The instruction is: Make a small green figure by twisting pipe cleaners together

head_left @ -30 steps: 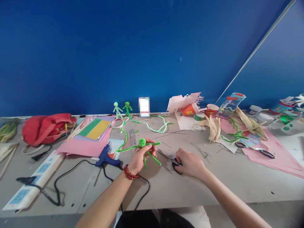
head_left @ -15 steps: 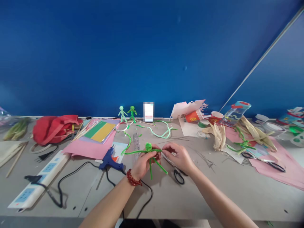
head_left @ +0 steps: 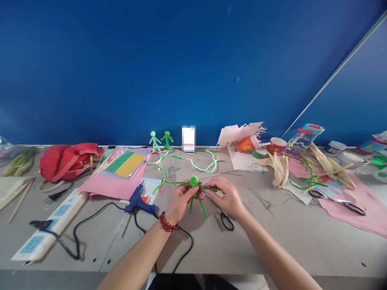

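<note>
A green pipe-cleaner figure [head_left: 195, 186] with a round coiled head, long arms and two legs is held just above the grey table [head_left: 272, 237]. My left hand [head_left: 180, 201], with a red bead bracelet on the wrist, grips its body from below. The fingers of my right hand [head_left: 227, 197] pinch the figure's right arm. Black-handled scissors [head_left: 226, 219] lie on the table under my right hand.
A blue glue gun [head_left: 138, 201] with a black cord lies left of my hands, beside a power strip [head_left: 51, 223] and a metal ruler [head_left: 172, 176]. Two small finished figures [head_left: 161, 141] stand at the wall. Pink paper, red bag, cups, husks and second scissors [head_left: 338, 199] lie around.
My right hand left the scissors on the table and came up to the figure, where it now pinches the right arm. My left hand kept hold of the figure.
</note>
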A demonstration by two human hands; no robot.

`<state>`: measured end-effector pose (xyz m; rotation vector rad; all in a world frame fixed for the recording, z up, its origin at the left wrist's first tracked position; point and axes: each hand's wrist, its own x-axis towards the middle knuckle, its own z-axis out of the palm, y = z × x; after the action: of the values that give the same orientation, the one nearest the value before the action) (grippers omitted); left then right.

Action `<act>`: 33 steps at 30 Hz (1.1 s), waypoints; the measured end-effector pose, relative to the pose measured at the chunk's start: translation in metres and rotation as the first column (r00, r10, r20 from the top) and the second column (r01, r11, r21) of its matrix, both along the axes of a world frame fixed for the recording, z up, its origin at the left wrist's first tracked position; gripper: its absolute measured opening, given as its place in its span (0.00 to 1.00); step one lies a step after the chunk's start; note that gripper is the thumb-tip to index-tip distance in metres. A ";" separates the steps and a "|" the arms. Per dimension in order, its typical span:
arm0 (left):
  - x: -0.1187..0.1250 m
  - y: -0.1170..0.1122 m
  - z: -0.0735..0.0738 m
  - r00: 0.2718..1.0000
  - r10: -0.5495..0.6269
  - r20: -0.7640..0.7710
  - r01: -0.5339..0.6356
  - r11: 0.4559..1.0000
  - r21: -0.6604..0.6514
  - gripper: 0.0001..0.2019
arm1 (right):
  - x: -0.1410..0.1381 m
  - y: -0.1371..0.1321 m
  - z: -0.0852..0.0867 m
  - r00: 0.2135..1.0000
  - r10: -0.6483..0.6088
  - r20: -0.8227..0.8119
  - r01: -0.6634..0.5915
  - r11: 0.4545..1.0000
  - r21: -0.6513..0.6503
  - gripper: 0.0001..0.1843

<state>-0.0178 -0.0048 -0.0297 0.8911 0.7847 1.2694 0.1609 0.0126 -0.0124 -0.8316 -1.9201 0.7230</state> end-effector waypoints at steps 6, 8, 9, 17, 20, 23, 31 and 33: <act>0.001 0.000 0.006 0.995 -0.036 -0.093 0.033 0.999 -0.034 0.13 | 0.002 -0.002 0.003 0.995 -0.029 0.095 0.023 0.998 0.065 0.07; 0.000 0.000 0.007 0.988 -0.069 -0.137 0.065 0.997 -0.035 0.13 | 0.004 -0.002 0.004 0.991 -0.015 0.134 0.006 0.997 0.073 0.08; 0.000 0.000 0.007 0.984 -0.080 -0.158 0.075 0.996 -0.040 0.13 | 0.004 -0.002 0.005 0.988 -0.009 0.157 -0.004 0.997 0.082 0.09; 0.000 -0.003 0.009 0.982 -0.065 -0.176 0.056 0.997 -0.053 0.14 | 0.005 0.000 0.002 0.986 -0.030 0.166 0.016 0.996 0.085 0.07; -0.001 -0.003 0.009 0.986 -0.092 -0.140 0.084 0.994 -0.062 0.14 | 0.006 0.001 -0.002 0.991 -0.060 0.119 0.052 0.996 0.075 0.06; -0.001 -0.003 0.009 0.982 -0.081 -0.173 0.073 0.996 -0.053 0.14 | 0.007 0.001 -0.003 0.993 -0.066 0.098 0.059 0.995 0.076 0.06; 0.003 -0.003 0.008 0.992 0.035 -0.122 -0.040 0.998 -0.039 0.13 | 0.006 0.000 -0.005 0.996 -0.049 0.075 0.044 0.997 0.067 0.05; 0.003 -0.002 0.005 0.993 0.092 -0.073 -0.096 0.994 -0.056 0.14 | 0.007 0.000 -0.006 0.996 -0.065 0.061 0.062 0.997 0.048 0.05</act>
<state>-0.0150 -0.0071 -0.0244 0.8632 0.9251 1.2959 0.1675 0.0130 -0.0184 -0.8922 -1.9498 0.6190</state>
